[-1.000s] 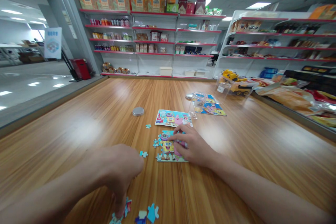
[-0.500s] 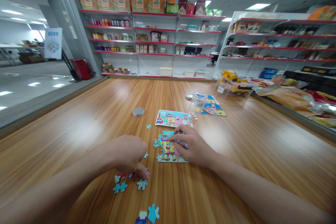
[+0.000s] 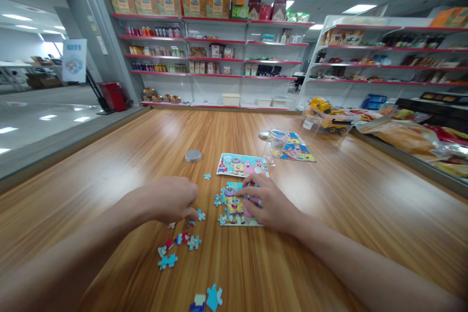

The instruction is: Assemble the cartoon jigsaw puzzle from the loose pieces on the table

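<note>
A partly joined cartoon jigsaw puzzle (image 3: 234,204) lies flat on the wooden table, its left edge uneven. My right hand (image 3: 268,202) rests on its right side with fingers apart, hiding that part. To the left, my left hand (image 3: 175,200) is curled with its fingertips down at a small puzzle piece (image 3: 191,223); the fingers mostly hide the contact. A light-blue piece (image 3: 201,214) lies beside those fingertips. Nearer to me are several loose pieces, among them a blue piece (image 3: 167,261) and a pale patterned piece (image 3: 194,242). Behind the puzzle lies a picture card (image 3: 242,165) with a similar scene.
A round metal lid (image 3: 193,156) and a single piece (image 3: 207,176) lie beyond my left hand. Further right are a clear jar (image 3: 276,146), another puzzle (image 3: 298,152) and a clear bin of yellow toy trucks (image 3: 334,124). Stocked shelves (image 3: 215,75) stand behind the table.
My left hand has moved away from me and slightly left, from the nearer loose pieces to those further up. A patterned piece has shifted up and left. My right hand stays put.
</note>
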The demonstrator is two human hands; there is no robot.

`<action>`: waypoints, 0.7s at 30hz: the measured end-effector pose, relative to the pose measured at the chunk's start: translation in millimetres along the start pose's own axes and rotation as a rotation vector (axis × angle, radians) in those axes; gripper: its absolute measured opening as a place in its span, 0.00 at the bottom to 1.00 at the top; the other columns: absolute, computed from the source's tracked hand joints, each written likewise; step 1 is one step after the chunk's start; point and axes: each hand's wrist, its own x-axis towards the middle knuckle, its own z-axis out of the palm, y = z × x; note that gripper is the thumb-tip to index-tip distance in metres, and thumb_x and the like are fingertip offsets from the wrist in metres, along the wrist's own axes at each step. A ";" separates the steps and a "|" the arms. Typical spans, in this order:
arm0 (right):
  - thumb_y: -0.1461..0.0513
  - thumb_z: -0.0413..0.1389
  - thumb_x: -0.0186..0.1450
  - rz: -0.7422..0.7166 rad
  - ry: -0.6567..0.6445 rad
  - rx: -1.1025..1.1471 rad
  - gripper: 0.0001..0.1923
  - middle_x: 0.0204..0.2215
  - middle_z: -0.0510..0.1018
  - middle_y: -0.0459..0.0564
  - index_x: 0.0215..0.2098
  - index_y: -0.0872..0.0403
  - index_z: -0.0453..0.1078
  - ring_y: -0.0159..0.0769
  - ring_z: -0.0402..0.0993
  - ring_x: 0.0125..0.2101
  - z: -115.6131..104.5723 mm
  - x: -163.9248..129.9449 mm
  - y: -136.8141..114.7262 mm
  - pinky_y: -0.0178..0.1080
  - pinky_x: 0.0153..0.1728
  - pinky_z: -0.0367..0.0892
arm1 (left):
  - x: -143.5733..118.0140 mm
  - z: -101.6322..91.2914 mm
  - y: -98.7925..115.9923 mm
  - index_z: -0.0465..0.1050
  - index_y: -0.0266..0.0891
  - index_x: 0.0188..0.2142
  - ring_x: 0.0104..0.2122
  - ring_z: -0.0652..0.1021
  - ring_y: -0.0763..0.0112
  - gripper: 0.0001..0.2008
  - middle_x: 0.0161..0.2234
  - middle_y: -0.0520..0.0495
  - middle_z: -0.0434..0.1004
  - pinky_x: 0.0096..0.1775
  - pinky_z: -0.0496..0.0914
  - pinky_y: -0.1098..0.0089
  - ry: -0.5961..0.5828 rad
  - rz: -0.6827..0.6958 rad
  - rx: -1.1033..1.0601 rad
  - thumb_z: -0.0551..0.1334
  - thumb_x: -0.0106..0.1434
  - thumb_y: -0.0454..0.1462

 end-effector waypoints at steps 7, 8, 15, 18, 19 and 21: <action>0.67 0.57 0.60 0.009 -0.003 0.001 0.14 0.40 0.71 0.51 0.43 0.49 0.77 0.39 0.67 0.42 -0.6 -0.3 -0.5 0.44 0.46 0.64 | -1.4 2.8 16.9 0.78 0.42 0.26 0.21 0.70 0.71 0.11 0.22 0.53 0.74 0.22 0.53 0.73 -0.076 0.175 -0.040 0.74 0.44 0.40; 0.67 0.57 0.60 0.008 -0.006 0.002 0.14 0.40 0.71 0.51 0.43 0.49 0.77 0.40 0.67 0.42 -0.8 -0.4 -0.6 0.44 0.46 0.64 | -1.4 2.9 19.8 0.78 0.42 0.27 0.22 0.71 0.70 0.10 0.23 0.52 0.74 0.22 0.52 0.72 -0.080 0.182 -0.035 0.74 0.45 0.40; 0.67 0.57 0.60 0.008 -0.002 0.003 0.14 0.40 0.71 0.51 0.43 0.48 0.77 0.39 0.66 0.42 0.2 0.1 -0.1 0.44 0.46 0.63 | 0.9 0.3 23.9 0.75 0.40 0.28 0.27 0.73 0.70 0.07 0.27 0.52 0.77 0.25 0.56 0.72 -0.003 0.276 -0.080 0.70 0.51 0.37; 0.68 0.57 0.60 0.010 0.005 0.008 0.14 0.39 0.71 0.50 0.42 0.48 0.77 0.39 0.67 0.42 0.8 0.3 0.0 0.44 0.45 0.64 | 9.3 2.6 16.3 0.73 0.38 0.30 0.28 0.72 0.72 0.02 0.28 0.52 0.76 0.29 0.61 0.73 0.087 0.346 -0.267 0.65 0.56 0.34; 0.68 0.57 0.60 0.010 0.005 0.010 0.14 0.39 0.71 0.50 0.42 0.48 0.77 0.39 0.67 0.42 0.8 0.3 -0.1 0.44 0.45 0.64 | 13.8 4.8 11.7 0.73 0.38 0.31 0.28 0.72 0.73 0.01 0.28 0.52 0.75 0.30 0.62 0.73 0.133 0.358 -0.354 0.63 0.57 0.34; 0.68 0.57 0.60 0.012 0.000 0.012 0.14 0.39 0.71 0.51 0.42 0.49 0.77 0.39 0.67 0.42 0.6 0.3 -0.4 0.44 0.45 0.64 | 25.1 11.8 -0.7 0.71 0.36 0.34 0.27 0.71 0.75 0.04 0.30 0.52 0.75 0.30 0.63 0.74 0.268 0.335 -0.513 0.59 0.60 0.33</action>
